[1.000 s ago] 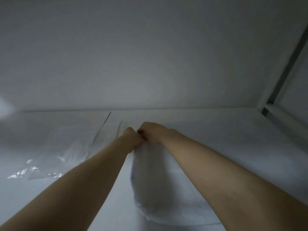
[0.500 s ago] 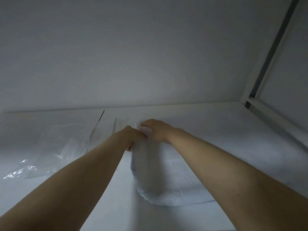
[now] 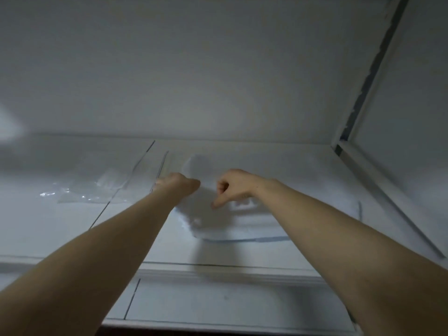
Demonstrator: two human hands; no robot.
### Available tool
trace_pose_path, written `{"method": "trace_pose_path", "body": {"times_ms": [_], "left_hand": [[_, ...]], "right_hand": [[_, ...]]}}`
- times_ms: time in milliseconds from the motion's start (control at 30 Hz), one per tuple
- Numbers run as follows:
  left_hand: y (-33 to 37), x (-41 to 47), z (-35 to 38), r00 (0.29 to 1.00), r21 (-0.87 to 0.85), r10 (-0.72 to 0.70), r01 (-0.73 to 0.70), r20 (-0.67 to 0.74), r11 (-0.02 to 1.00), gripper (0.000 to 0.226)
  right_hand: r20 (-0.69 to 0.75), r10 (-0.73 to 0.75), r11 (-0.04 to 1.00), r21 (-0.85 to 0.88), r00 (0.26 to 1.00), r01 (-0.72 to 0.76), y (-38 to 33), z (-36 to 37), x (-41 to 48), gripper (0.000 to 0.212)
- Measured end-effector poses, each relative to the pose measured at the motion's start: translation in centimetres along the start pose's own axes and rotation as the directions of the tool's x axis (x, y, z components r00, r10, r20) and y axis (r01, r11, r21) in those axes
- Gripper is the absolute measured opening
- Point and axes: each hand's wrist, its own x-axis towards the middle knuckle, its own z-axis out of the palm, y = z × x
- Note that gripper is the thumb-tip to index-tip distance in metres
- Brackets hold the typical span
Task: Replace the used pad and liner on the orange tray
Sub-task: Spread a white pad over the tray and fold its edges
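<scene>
We find white pad on shelf, between hands | left hand: grip indeterminable | right hand: fingers curled, hold unclear

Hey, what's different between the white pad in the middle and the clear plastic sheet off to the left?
The white pad is opaque; the clear plastic sheet is see-through, with shiny glints. The white pad sits bunched and raised between the left hand and the right hand; the clear plastic sheet lies flatter, out beyond the left hand. Both rest on the white shelf.
</scene>
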Motion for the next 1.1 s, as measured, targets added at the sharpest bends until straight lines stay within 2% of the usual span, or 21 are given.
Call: {"method": "trace_pose_path", "body": {"times_ms": [33, 100, 200, 267, 333, 433, 567, 700, 833, 967, 1067, 1100], "left_hand": [[-0.2, -0.9, -0.2, 0.999, 0.106, -0.01, 0.014, -0.042, 0.994, 0.067], [-0.7, -2.5, -0.6, 0.997, 0.174, 0.008, 0.007, -0.081, 0.985, 0.058], [-1.5, -4.1, -0.2, 0.996, -0.073, -0.004, 0.011, 0.091, 0.997, 0.025], [-1.9, -4.9, 0.1, 0.986, -0.228, -0.025, 0.063, 0.168, 0.972, 0.02], [-2.2, -5.0, 0.4, 0.982, -0.319, -0.044, 0.103, 0.186, 0.942, 0.023], [-2.3, -4.9, 0.6, 0.971, -0.355, -0.076, 0.155, 0.225, 0.922, 0.027], [-2.1, -4.2, 0.9, 0.974, -0.334, -0.071, 0.141, 0.214, 0.932, 0.022], [-1.6, -2.8, 0.6, 0.971, -0.425, -0.055, 0.152, 0.232, 0.892, 0.019], [-1.3, -0.8, 0.3, 0.982, -0.36, 0.025, 0.044, 0.186, 0.932, 0.033], [-1.2, 1.1, 0.8, 0.982, -0.288, 0.024, 0.03, 0.185, 0.957, 0.033], [-0.7, 1.6, 0.6, 0.976, -0.261, 0.0, 0.058, 0.219, 0.964, 0.028], [-0.4, 1.8, 0.7, 0.977, -0.191, 0.013, 0.029, 0.215, 0.981, 0.036]], "right_hand": [[0.029, 0.004, 1.0, -0.005, 1.0, -0.004, -0.2, 0.3, -0.5, 0.033], [0.094, 0.019, 1.0, -0.012, 0.995, -0.018, -0.6, 1.0, -1.5, 0.04], [0.197, 0.022, 0.996, -0.092, 0.98, -0.004, -1.0, 2.2, -2.9, 0.049], [0.222, 0.009, 0.981, -0.19, 0.975, 0.034, -0.9, 3.0, -3.7, 0.05], [0.218, -0.007, 0.96, -0.27, 0.976, 0.067, -0.8, 3.6, -4.3, 0.044], [0.193, -0.015, 0.912, -0.4, 0.981, 0.092, -0.7, 4.2, -5.1, 0.038], [0.135, -0.032, 0.831, -0.547, 0.99, 0.102, -0.5, 4.9, -5.2, 0.035], [0.069, -0.011, 0.836, -0.547, 0.998, 0.047, -0.7, 4.9, -4.2, 0.034], [-0.015, 0.007, 0.837, -0.547, 1.0, -0.014, -1.3, 5.0, -2.9, 0.035], [-0.076, 0.041, 0.845, -0.53, 0.996, -0.075, -1.5, 5.7, -1.9, 0.037], [-0.072, 0.047, 0.904, -0.421, 0.996, -0.073, -1.0, 5.3, -2.1, 0.04], [-0.067, 0.061, 0.933, -0.35, 0.996, -0.081, -0.7, 5.0, -2.4, 0.042]]}}
